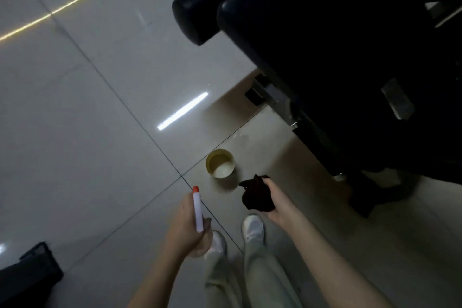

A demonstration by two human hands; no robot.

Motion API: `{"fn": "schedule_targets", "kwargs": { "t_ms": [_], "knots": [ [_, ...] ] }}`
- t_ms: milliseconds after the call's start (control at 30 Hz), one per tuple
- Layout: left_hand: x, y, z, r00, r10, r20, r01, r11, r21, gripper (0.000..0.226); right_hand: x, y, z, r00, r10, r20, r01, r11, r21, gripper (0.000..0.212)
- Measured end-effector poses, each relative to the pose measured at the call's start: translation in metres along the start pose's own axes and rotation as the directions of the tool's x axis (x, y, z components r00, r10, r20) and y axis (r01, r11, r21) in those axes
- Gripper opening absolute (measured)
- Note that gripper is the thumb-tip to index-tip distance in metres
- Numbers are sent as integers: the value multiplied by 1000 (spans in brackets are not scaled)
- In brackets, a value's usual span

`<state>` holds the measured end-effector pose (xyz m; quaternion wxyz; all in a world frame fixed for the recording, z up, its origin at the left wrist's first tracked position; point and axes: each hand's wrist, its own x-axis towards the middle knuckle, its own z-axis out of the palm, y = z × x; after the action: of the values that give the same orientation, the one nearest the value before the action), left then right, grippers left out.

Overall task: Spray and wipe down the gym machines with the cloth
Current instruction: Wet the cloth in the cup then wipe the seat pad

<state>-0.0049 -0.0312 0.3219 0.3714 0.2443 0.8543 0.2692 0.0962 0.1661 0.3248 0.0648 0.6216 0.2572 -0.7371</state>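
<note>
White spray bottle (197,209) in your left hand (186,227), dark cloth (256,194) in your right hand (275,204).
Your left fingers curl round the bottle; a yellow cup (220,163) sits on the floor just beyond them; your right fingers clutch the bunched cloth, with the black machine (337,57) beyond. Step forward carelessly and your foot could tip the cup.

There is only one camera. It sits on the person's head and looks almost straight down at the floor (75,107). The picture is tilted. The left hand (186,230) with the spray bottle (197,210) and the right hand (278,205) with the cloth (256,195) are near the camera. The shoes (253,227) are farther down. The dark gym machine (325,45) fills the top right.
</note>
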Motion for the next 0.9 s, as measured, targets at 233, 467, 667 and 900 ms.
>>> {"fn": "schedule_targets", "kwargs": {
  "t_ms": [233,467,667,900],
  "knots": [
    [56,-112,64,977,-158,-140,141,982,-126,56,120,39,26,997,-2,-73,-8,990,-138,41],
    [123,-187,103,929,-261,-264,194,947,-256,65,214,57,35,999,-34,-38,25,976,-215,34],
    [171,-224,122,900,-235,-368,126,946,-298,71,264,60,30,998,-66,19,68,952,-297,39],
    [180,-244,137,862,-274,-425,86,908,-411,70,285,56,42,995,-96,29,100,935,-340,34]
  ]
}}
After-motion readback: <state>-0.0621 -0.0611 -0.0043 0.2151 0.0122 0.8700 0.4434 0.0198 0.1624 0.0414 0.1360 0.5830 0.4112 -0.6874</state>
